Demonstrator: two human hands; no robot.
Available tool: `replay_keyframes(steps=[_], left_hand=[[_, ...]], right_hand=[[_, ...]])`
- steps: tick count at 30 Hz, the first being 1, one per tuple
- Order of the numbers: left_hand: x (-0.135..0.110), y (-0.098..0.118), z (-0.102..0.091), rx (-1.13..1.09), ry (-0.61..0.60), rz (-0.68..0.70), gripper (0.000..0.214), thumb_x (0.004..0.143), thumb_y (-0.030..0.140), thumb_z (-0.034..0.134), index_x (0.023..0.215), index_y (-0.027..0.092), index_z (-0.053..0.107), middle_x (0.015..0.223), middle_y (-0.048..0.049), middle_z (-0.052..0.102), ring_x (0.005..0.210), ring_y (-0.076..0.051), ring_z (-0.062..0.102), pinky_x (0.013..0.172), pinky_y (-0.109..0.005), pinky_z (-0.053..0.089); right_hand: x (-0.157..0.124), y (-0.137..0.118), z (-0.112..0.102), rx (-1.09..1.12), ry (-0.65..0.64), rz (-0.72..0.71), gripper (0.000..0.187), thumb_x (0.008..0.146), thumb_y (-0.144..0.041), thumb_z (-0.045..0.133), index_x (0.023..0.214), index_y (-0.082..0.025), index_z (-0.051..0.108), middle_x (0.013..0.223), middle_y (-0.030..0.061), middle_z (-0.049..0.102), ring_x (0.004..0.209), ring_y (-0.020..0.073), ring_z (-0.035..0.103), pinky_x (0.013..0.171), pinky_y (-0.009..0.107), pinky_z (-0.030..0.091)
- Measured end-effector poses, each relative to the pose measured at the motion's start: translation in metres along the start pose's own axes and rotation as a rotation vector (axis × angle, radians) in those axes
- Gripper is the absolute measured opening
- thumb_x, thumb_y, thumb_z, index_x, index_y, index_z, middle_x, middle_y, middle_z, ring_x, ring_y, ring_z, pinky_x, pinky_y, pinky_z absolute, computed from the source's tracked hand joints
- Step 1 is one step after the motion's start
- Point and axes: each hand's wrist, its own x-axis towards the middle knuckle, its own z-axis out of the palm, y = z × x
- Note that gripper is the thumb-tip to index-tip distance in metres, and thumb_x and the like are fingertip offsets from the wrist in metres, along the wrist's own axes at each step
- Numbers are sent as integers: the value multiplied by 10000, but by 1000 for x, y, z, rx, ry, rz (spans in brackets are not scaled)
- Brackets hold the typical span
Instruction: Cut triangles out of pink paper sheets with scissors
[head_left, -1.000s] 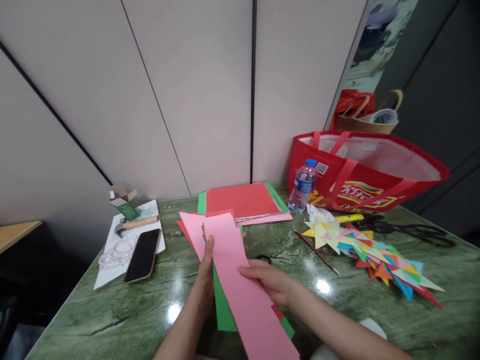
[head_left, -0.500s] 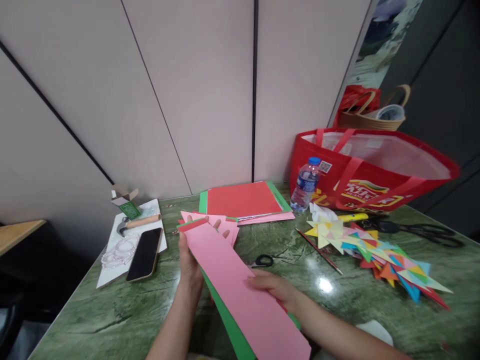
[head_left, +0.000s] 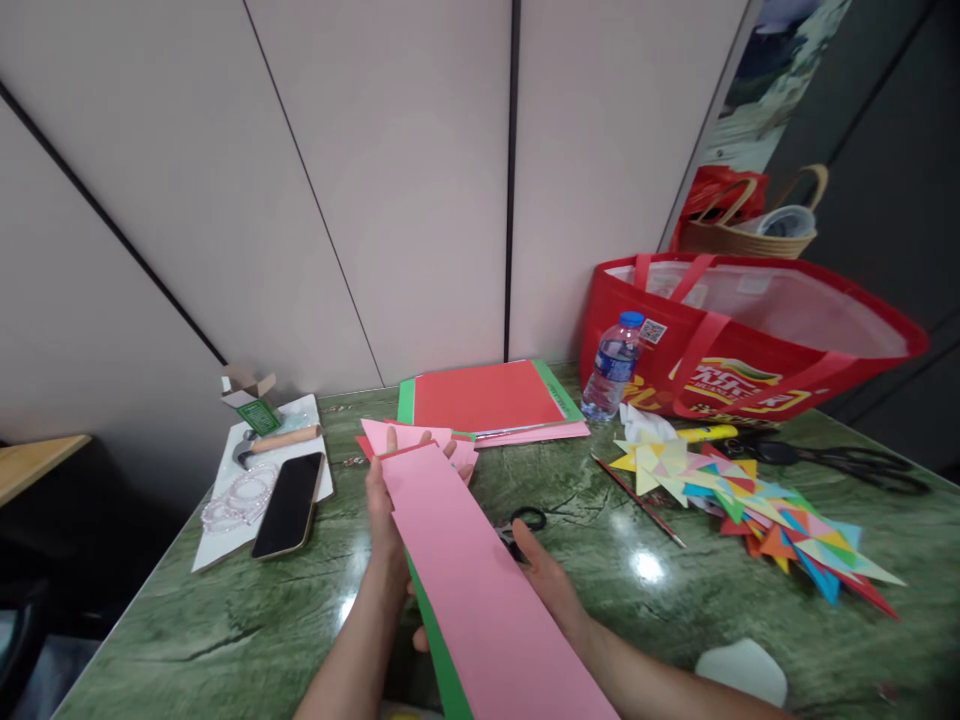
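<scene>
Several long paper strips (head_left: 480, 580), pink on top with green and a little red beneath, slant across the space before me. My left hand (head_left: 386, 500) is closed around their far end, its fingertips showing past the far edge. Under the strips' right edge lies my right hand (head_left: 551, 585), thumb raised off the paper, with fingertips emerging at the left side. Small black scissors (head_left: 529, 520) lie just beyond the right thumb, partly hidden by the strips. Folded or cut pink paper pieces (head_left: 405, 432) rest on the table behind my left fingers.
On the green marbled table (head_left: 187, 640) stand a water bottle (head_left: 611, 370) and a red bag (head_left: 675, 350). Colourful paper points (head_left: 757, 510), large scissors (head_left: 832, 460), a pencil (head_left: 637, 500), a paper stack (head_left: 487, 400), a phone (head_left: 289, 505) and a hammer (head_left: 281, 440) lie around.
My right thumb has lifted off the pink strip, and that hand has slid further beneath. The top pink strip has shifted nearer to me, and the strips point more steeply downward.
</scene>
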Motion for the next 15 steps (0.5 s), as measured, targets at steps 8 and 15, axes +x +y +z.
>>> replay_keyframes(steps=[8,15], left_hand=[[8,-4,-6,-177,158,-162,447,821,405,530,1238,252,495,1262,-147,567,1189,-374,498,961,-625,347],[0,-14,5,-267,192,-181,276,816,331,546,1059,199,552,1180,-162,600,1185,-372,504,948,-571,405]], right_hand=[[-6,7,15,12,34,-43,812,626,-790,495,1085,-129,607,1012,98,703,974,296,628,887,414,424],[-9,-2,15,-82,101,-52,814,605,-820,482,1066,-165,632,1024,78,706,994,281,621,887,405,437]])
